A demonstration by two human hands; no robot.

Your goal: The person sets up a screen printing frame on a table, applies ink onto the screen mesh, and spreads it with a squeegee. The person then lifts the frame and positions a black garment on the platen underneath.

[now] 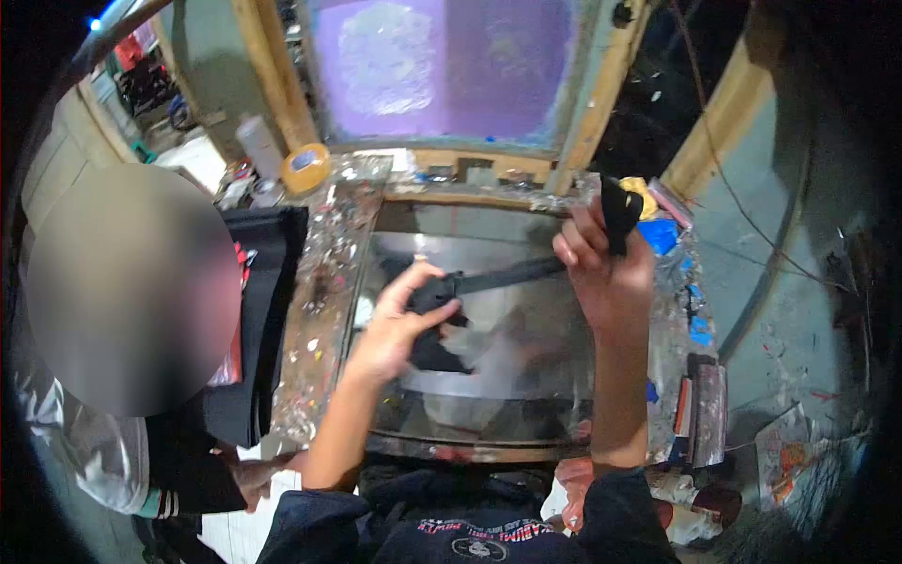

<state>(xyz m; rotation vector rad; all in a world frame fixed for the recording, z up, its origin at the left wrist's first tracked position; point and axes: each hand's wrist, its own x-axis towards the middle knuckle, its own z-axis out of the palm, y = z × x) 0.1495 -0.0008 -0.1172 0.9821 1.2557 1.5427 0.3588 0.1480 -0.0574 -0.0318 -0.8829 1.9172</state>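
Note:
A black tape-like strip (517, 274) is stretched between my two hands, over a glass-like work surface (507, 385). My left hand (387, 329) grips its left end, where dark material is bunched between the thumb and fingers. My right hand (606, 258) is raised higher, its fingers closed around the strip's other end. From the top of that hand sticks a black looped bundle (620, 211). Below my left hand, a dark angular shape (437, 355) shows on the surface.
A purple framed screen (451, 75) stands tilted at the back. Yellow tape (305, 167) lies on the paint-spotted bench edge (324, 282). To the left is a person (103, 461) beside stacked black cloth (268, 273). Blue scraps (660, 235) and a squeegee-like tool (707, 414) line the right side.

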